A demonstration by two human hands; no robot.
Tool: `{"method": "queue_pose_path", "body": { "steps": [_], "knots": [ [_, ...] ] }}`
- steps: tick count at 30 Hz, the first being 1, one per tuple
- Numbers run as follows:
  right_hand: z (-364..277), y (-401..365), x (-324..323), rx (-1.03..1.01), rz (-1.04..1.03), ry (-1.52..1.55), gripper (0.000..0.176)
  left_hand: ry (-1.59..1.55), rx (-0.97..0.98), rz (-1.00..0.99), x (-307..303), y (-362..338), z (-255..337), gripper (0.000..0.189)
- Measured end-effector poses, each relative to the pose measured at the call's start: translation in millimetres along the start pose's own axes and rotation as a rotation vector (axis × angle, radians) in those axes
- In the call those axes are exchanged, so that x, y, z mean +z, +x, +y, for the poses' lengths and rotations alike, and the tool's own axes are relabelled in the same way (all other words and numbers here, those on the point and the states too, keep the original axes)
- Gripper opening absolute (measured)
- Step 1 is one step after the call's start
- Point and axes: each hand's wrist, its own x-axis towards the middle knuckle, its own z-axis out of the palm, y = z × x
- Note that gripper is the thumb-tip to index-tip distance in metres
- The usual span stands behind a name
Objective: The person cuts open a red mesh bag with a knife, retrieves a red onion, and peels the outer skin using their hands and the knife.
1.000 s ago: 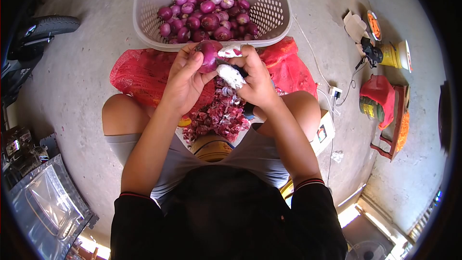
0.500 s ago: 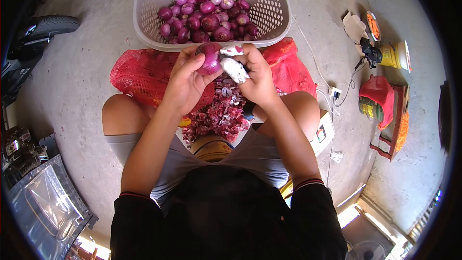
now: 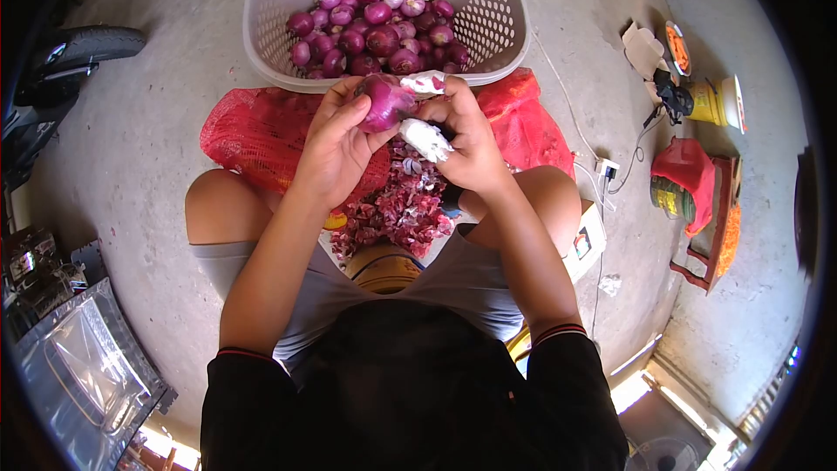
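My left hand (image 3: pixel 338 141) grips a red onion (image 3: pixel 384 103) between thumb and fingers, above a heap of papery onion skins (image 3: pixel 401 209). At the onion's right side is my right hand (image 3: pixel 466 135), its thumb and index finger wrapped in white coverings (image 3: pixel 425 139). Those two fingertips stand apart, close to the onion, while the other fingers curl into the palm. A small dark thing shows inside that curl, but I cannot tell what it is. Just beyond both hands, a grey perforated basket (image 3: pixel 261 44) holds many red onions (image 3: pixel 381 40).
Red mesh sacks (image 3: pixel 253 135) lie under the basket's near edge, left and right of the skins. A white cable (image 3: pixel 558 87) runs over the floor to a socket block (image 3: pixel 607 166). Farther right stands a yellow bucket (image 3: pixel 711 100); a black tyre (image 3: pixel 100 44) is at left.
My right thumb and index finger have spread apart beside the onion. The onion has turned slightly in my left hand, and a darker patch now shows on its right side.
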Motion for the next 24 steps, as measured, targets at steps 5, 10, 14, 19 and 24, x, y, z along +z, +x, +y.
{"method": "queue_pose_path", "body": {
  "steps": [5,10,14,19,24],
  "knots": [
    [-2.3,2.0,0.0,0.020,-0.013,-0.023,0.042,0.019,0.009,-0.005,-0.2,-0.2,-3.5,0.038],
    [-7.5,5.7,2.8,-0.004,0.086,0.066,0.033,-0.024,-0.006,-0.006,1.8,1.0,-3.2,0.039],
    [-9.2,6.5,-0.3,0.050,0.155,0.161,0.031,0.009,-0.002,-0.020,2.0,0.9,0.0,0.045],
    [-8.4,7.4,1.0,0.019,0.180,0.185,0.028,0.015,-0.006,-0.012,3.4,-0.7,2.9,0.052],
    [-7.5,7.7,-1.7,0.004,0.182,0.166,0.026,0.027,-0.040,-0.055,-1.3,-0.9,6.4,0.056]
  ]
}}
